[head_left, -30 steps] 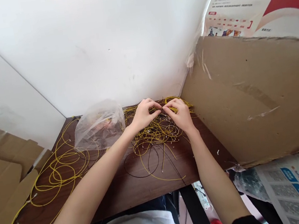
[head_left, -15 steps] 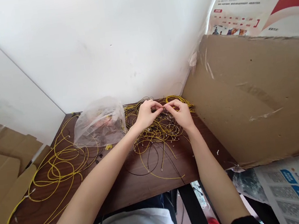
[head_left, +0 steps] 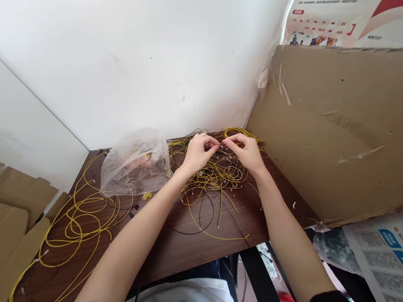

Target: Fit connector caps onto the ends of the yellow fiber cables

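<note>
A tangled pile of thin yellow and black cables (head_left: 212, 177) lies at the back of the dark wooden table (head_left: 170, 250). My left hand (head_left: 197, 152) and my right hand (head_left: 247, 153) hover over the pile, fingertips nearly meeting. Both pinch a small dark piece of the tangle between thumb and forefinger; what exactly it is I cannot make out.
A crumpled clear plastic bag (head_left: 133, 163) sits left of the pile. Loose yellow cable loops (head_left: 74, 234) spread over the table's left part. A big cardboard sheet (head_left: 348, 130) leans at the right, flattened cardboard (head_left: 0, 239) at the left. White wall behind.
My hands have stayed over the cable pile, the fingertips shifting slightly while they work the same spot. The view has drifted a little.
</note>
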The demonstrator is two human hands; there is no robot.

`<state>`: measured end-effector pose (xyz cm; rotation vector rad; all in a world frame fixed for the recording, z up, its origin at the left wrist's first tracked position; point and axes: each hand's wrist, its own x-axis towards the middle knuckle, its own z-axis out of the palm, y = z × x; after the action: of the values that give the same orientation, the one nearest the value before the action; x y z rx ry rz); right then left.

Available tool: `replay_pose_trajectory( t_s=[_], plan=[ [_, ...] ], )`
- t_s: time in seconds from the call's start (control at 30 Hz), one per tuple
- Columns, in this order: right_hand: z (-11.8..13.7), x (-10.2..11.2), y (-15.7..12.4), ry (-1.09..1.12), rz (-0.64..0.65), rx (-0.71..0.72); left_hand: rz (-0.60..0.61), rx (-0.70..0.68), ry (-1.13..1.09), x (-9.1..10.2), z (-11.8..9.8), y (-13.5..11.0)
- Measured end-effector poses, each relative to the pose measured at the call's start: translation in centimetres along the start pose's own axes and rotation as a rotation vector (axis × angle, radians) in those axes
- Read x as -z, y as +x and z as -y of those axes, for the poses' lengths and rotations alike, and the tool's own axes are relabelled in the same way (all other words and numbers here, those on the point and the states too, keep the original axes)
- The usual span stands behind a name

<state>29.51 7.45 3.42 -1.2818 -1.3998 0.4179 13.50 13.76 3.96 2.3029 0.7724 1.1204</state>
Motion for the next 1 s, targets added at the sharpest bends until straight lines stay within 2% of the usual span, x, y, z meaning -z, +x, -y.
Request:
replay_pose_trajectory(
  t_s=[0.77,1.0],
  plan=[
    [0.54,0.07,-0.18,0.008,0.022,-0.021,0.047,-0.006,-0.018,-0.2,-0.31,-0.21],
    [0.35,0.22,-0.17,0.033,0.018,-0.031,-0.005,0.051,-0.194,-0.02,-0.71,-0.05]
  ],
)
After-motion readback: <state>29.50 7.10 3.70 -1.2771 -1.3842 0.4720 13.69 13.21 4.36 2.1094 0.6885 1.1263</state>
